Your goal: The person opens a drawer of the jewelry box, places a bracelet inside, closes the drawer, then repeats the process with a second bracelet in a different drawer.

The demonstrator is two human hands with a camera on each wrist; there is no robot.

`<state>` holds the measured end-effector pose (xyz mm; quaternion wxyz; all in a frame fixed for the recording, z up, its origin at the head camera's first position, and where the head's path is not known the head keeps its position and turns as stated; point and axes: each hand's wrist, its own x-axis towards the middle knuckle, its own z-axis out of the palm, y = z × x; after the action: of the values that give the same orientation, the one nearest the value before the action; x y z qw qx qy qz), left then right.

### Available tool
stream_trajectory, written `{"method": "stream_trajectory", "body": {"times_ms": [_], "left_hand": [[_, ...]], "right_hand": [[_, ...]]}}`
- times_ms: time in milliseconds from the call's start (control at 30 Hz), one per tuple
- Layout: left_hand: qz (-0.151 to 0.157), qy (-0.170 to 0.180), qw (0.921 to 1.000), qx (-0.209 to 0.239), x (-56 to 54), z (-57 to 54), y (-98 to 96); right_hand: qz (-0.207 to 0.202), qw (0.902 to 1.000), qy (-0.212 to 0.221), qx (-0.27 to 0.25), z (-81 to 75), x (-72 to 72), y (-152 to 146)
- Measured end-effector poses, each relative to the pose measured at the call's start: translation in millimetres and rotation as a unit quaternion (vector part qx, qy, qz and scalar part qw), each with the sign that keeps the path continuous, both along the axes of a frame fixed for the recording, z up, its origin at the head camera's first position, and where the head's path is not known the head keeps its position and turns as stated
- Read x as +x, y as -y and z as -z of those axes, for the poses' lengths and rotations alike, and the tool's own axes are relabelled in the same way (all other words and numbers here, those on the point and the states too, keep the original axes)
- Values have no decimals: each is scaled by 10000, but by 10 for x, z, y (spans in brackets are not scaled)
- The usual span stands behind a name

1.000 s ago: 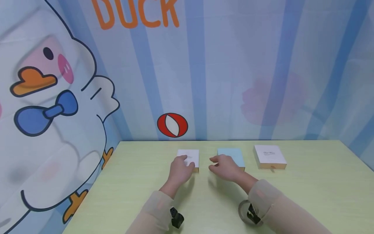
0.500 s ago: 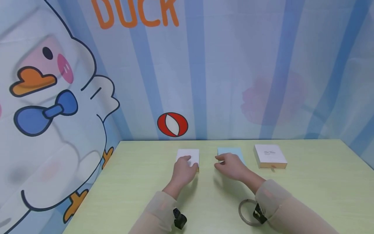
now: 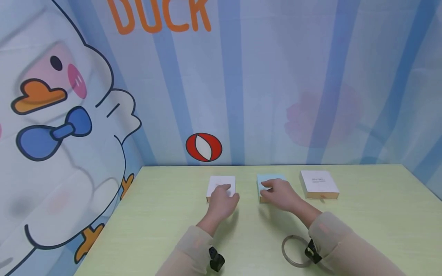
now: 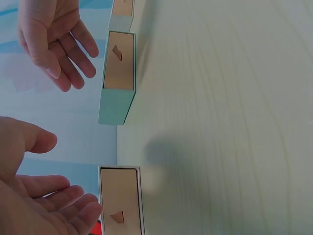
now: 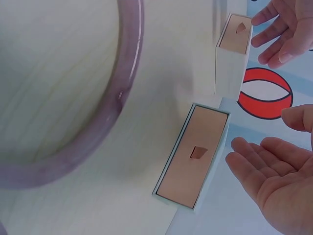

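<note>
Three small flat boxes with kraft-brown drawer fronts and small pull tabs stand in a row. In the head view, my left hand (image 3: 222,205) is over the front of the left white box (image 3: 219,181); its fingers are loosely bent and grip nothing. My right hand (image 3: 281,195) is above the light blue box (image 3: 266,178) in the middle, partly covering it. Both wrist views show the hands' fingers relaxed around air, beside the boxes. Drawer fronts show plainly on the blue box (image 4: 119,68) and the left white box (image 4: 120,196) in the left wrist view.
A second white box (image 3: 319,183) with printed lettering sits at the right of the row. A greyish-lilac ring like a bangle (image 3: 285,253) is by my right wrist. The pale green table (image 3: 376,218) meets a duck-printed curtain (image 3: 269,84) at the back.
Both hands have shifted slightly right. The left hand uncovers more of the left white box's left side; the right hand uncovers the blue box's left front corner. The boxes have not moved.
</note>
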<state>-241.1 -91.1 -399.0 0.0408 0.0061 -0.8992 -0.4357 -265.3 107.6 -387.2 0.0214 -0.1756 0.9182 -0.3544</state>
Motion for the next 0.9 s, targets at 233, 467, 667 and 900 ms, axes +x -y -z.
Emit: {"method": "stream_trajectory", "body": {"times_ms": [233,467,667,900], "left_hand": [[99,57,9999,82,4,-7,-55],[254,33,9996,119,7,-4,-103],[281,170,9994,135,-3,4,-149],[311,173,9993,96,-2,24,-212]], "right_hand": [[59,9999,85,11,-29,8,-106],[83,9999,98,-108,-38,12,-173],[139,9998,88,-91,-46,13,-204],[219,9997,27,-38,-36,22,-255]]}}
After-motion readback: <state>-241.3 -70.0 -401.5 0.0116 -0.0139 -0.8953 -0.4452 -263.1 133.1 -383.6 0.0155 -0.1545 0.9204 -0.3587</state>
